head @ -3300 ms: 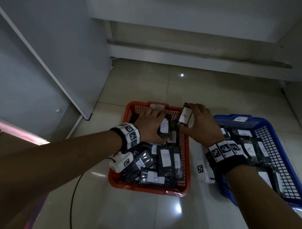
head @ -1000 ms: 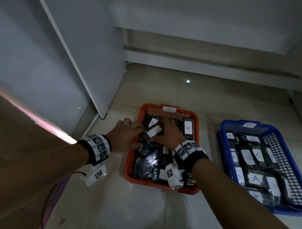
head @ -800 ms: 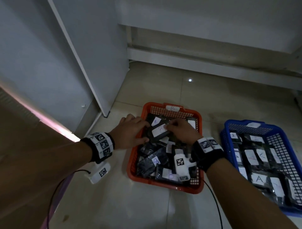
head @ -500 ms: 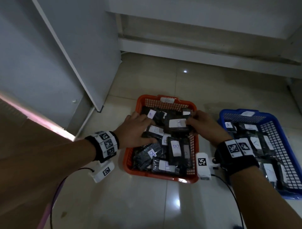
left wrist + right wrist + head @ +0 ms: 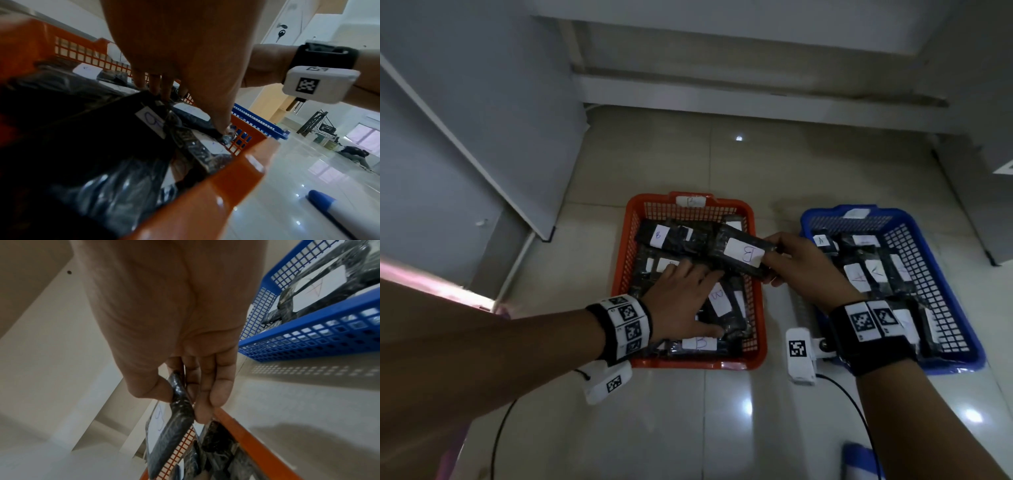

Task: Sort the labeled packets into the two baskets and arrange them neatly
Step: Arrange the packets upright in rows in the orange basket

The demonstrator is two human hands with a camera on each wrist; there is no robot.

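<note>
Your right hand (image 5: 803,265) pinches the flat black plastic packet labelled B (image 5: 736,255) by its end, above the orange mesh basket (image 5: 690,361). It looks light and slippery; hold its edges. Your left hand (image 5: 681,301) lies flat on the packets inside.

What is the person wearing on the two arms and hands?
Both forearms are bare, without sleeves. The left hand and right hand wear no gloves. Each wrist has a black band with square black-and-white marker tags. A small white camera box with one such tag hangs under each wrist, with a thin black cable.
</note>
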